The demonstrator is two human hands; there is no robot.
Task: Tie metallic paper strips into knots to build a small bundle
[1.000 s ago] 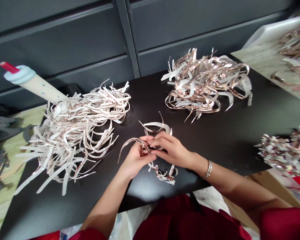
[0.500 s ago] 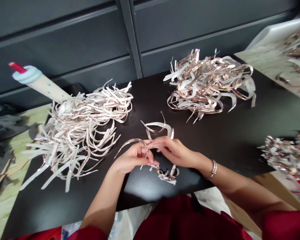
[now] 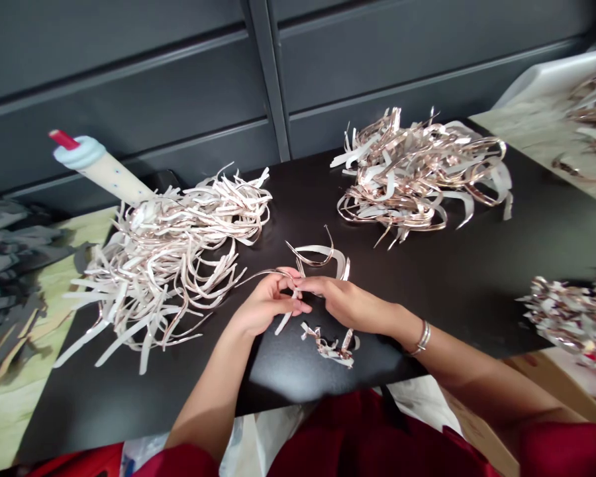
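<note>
Both hands meet over the middle of a black table [image 3: 467, 278]. My left hand [image 3: 263, 308] pinches a thin rose-gold foil strip [image 3: 258, 274] that curves away to the left. My right hand [image 3: 350, 303] has its fingers closed on the same strip where the hands touch. Just behind the hands lie a few loose curled strips [image 3: 320, 255]. In front of them sits a small crumpled bundle of folded strips [image 3: 332, 344].
A big pile of pale strips [image 3: 163, 258] fills the table's left side, with a glue bottle [image 3: 97, 165] behind it. A shinier rose-gold pile [image 3: 422, 172] lies at the back right. More foil bunches [image 3: 571, 311] sit at the right edge.
The strip's free end has swung from hanging down at the left to lying flatter toward the left pile. The hands stayed together, and the camera tilted slightly.
</note>
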